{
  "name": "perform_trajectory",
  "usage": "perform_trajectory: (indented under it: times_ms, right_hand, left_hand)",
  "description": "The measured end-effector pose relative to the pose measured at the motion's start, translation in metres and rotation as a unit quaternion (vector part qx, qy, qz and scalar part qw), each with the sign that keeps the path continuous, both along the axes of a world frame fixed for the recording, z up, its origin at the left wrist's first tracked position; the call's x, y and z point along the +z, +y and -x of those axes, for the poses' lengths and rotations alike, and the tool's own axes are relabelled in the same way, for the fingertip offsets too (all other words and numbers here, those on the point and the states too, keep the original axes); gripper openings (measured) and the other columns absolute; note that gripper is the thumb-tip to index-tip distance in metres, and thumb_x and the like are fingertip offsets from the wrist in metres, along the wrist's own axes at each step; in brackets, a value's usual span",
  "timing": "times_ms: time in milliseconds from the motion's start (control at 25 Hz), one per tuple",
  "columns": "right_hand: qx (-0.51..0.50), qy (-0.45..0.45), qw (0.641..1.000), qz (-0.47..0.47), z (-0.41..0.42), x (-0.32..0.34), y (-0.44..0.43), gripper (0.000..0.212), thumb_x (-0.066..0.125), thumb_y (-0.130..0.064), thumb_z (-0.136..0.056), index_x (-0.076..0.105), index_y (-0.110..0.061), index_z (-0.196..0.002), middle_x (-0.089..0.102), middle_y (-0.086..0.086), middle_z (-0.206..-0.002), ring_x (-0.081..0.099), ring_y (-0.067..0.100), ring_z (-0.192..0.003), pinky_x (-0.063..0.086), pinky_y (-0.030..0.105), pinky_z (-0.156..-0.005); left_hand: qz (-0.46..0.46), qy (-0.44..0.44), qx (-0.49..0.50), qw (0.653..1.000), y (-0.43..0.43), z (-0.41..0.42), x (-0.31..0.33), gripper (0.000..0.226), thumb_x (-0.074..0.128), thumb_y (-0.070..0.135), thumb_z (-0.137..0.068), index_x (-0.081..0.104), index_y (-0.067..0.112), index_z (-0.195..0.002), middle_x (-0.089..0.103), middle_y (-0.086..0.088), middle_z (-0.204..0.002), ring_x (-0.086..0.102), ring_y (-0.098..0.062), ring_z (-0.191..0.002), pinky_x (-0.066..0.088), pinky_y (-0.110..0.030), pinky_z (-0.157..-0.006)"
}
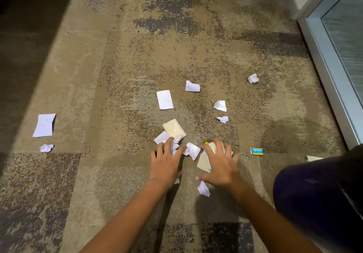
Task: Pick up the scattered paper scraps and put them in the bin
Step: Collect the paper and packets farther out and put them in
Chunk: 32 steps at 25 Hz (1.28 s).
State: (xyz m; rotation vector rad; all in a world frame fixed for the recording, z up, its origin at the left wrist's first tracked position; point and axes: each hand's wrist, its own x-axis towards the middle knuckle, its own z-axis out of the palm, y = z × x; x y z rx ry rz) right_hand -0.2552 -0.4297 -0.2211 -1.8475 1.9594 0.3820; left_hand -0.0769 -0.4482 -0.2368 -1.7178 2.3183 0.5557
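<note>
1. the left hand [167, 161] lies palm down on the carpet [98, 95], fingers spread, its fingertips touching a crumpled white scrap [176, 144]; it grips nothing.
2. the right hand [220, 165] presses palm down, fingers spread, over a beige paper piece [204, 162]; whether it grips the piece i cannot tell.
3. between the two hands lies a creased white scrap [192, 151].
4. a beige card [174, 129] sits just beyond the left hand's fingers.
5. a small white scrap [203, 189] lies just under the right thumb.
6. more scraps lie well apart: a flat white slip [165, 99], a paper ball [253, 78], a large sheet [44, 125] far left.
7. a dark bin [318, 199] stands at lower right, near the right forearm.
</note>
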Motion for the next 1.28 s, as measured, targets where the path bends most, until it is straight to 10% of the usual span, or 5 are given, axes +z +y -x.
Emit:
perform_trajectory:
  times_ms: [240,600,920,1280]
  right_hand:
    - [-0.119,-0.058,0.991,0.012,-0.023,-0.001,0.041,0.057,0.071,-0.035,-0.078,0.038,-0.044,-0.124,0.021,-0.001,-0.144,0.026,0.032,-0.121,0.041,0.045,-0.095]
    - [-0.195,-0.186,0.961,0.066,-0.025,0.01,0.067,0.046,0.066,-0.004,-0.067,0.053,-0.028,-0.104,0.044,0.004,-0.128,0.057,0.029,-0.1,0.046,0.029,-0.073]
    - [-0.28,-0.238,0.903,0.223,-0.015,0.066,0.095,0.04,0.069,-0.004,-0.07,0.061,-0.022,-0.104,0.057,0.002,-0.096,0.051,0.02,-0.079,0.03,0.026,-0.062]
    - [-0.249,-0.189,0.794,0.522,0.023,0.195,0.135,0.021,0.067,-0.001,-0.071,0.06,-0.012,-0.089,0.056,0.008,-0.091,0.046,0.012,-0.076,0.029,0.019,-0.066]
  left_hand:
    - [-0.003,0.05,0.091,0.995,0.022,0.01,0.016,0.054,0.049,0.005,-0.091,0.033,0.029,-0.137,0.018,-0.007,-0.152,0.03,-0.033,-0.125,0.038,-0.038,-0.096]
    - [-0.013,0.183,0.255,0.949,0.054,-0.016,0.021,0.046,0.053,-0.011,-0.079,0.055,0.017,-0.116,0.045,-0.01,-0.119,0.045,-0.027,-0.105,0.041,-0.028,-0.08]
    - [-0.13,0.366,0.456,0.801,0.065,-0.027,0.062,0.025,0.069,0.002,-0.078,0.065,0.021,-0.093,0.06,0.002,-0.106,0.055,-0.019,-0.073,0.04,-0.025,-0.053]
    - [-0.222,0.647,0.351,0.64,0.068,0.061,0.188,0.029,0.062,-0.01,-0.078,0.065,0.018,-0.083,0.063,-0.017,-0.104,0.059,-0.023,-0.072,0.05,-0.025,-0.061]
